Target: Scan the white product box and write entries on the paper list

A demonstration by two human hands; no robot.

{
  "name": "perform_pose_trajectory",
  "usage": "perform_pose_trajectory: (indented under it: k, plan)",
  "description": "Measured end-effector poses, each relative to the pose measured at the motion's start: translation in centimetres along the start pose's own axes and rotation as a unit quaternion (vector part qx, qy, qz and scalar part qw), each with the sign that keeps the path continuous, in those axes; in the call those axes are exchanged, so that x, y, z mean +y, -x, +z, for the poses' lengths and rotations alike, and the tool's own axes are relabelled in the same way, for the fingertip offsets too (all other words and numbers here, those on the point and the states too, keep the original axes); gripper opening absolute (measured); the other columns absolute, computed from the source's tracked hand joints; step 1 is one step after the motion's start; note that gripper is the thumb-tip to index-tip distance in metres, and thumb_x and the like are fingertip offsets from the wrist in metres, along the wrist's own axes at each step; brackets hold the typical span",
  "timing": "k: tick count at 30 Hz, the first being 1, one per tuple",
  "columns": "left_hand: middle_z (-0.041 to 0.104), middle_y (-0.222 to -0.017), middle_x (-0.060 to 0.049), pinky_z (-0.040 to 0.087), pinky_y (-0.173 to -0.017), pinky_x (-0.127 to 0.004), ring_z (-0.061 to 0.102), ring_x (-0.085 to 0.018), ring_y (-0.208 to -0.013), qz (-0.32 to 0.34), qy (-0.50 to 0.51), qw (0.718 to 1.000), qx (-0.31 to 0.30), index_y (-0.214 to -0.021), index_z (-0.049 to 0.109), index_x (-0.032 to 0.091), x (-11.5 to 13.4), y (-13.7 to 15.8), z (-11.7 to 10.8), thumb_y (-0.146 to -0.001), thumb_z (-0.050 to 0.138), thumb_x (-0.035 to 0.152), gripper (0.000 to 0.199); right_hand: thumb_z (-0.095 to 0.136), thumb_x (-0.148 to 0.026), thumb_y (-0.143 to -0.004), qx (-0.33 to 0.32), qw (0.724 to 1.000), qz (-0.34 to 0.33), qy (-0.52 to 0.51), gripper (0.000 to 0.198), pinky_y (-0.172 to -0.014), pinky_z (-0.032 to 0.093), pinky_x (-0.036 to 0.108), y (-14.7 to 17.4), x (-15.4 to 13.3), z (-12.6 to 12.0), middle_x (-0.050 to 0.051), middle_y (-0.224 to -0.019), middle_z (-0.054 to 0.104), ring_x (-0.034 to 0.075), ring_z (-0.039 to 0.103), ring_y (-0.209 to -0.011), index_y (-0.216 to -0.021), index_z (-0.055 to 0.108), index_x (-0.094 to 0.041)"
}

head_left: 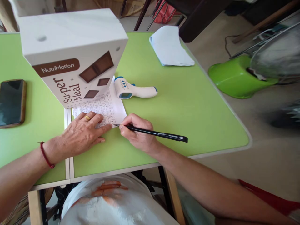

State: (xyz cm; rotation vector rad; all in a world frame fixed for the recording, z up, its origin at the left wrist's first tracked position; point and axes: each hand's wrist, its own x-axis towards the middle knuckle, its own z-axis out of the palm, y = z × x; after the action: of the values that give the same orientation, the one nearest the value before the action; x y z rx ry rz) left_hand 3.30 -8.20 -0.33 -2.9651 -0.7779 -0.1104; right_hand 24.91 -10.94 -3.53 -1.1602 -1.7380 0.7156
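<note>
In my right hand (139, 132) is a black pen (159, 133), gripped near its tip, which meets the lower right edge of a sheet of paper (103, 109). Rows of small handwriting cover the sheet. My left hand (82, 131) lies flat with fingers stretched over the paper's lower edge, the index fingertip close to the pen tip. A white NutriMotion box (77, 59) stands upright on the sheet's far part and hides some of it. Just beyond the paper's right side rests a white and blue infrared thermometer (134, 89).
A phone (12, 103) lies on the left of the green table (187, 103). Folded white paper (171, 47) sits at the far right corner. Past the right edge, a green bin (239, 78) stands on the floor. Dark furniture is behind the table.
</note>
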Motion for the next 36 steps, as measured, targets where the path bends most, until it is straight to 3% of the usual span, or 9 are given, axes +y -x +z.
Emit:
perform_pose_trajectory:
  k: [23,36]
  plan:
    - [0.052,-0.104,-0.009,0.043,-0.074,-0.038,0.05,-0.027,-0.092,0.001,0.001,1.0,0.0,-0.125,0.055,0.024,-0.03,0.02,-0.06,-0.088,0.064,0.04,0.04,0.056,-0.016,-0.077,0.015,1.0,-0.005,0.008,0.016,-0.041,0.034,0.018,0.01,-0.07,0.1,-0.006,-0.052,0.048,0.006,0.041,-0.043,-0.063,0.048,-0.02]
    - [0.053,-0.103,-0.01,0.044,-0.075,-0.038,0.05,-0.028,-0.092,0.008,-0.003,1.0,0.008,-0.126,0.054,0.024,-0.14,0.06,-0.02,-0.089,0.064,0.04,0.041,0.055,-0.021,-0.077,0.027,0.999,0.03,0.016,0.015,-0.039,0.033,0.02,0.16,0.12,-0.12,-0.006,-0.05,0.049,0.008,0.042,-0.04,-0.065,0.047,-0.022]
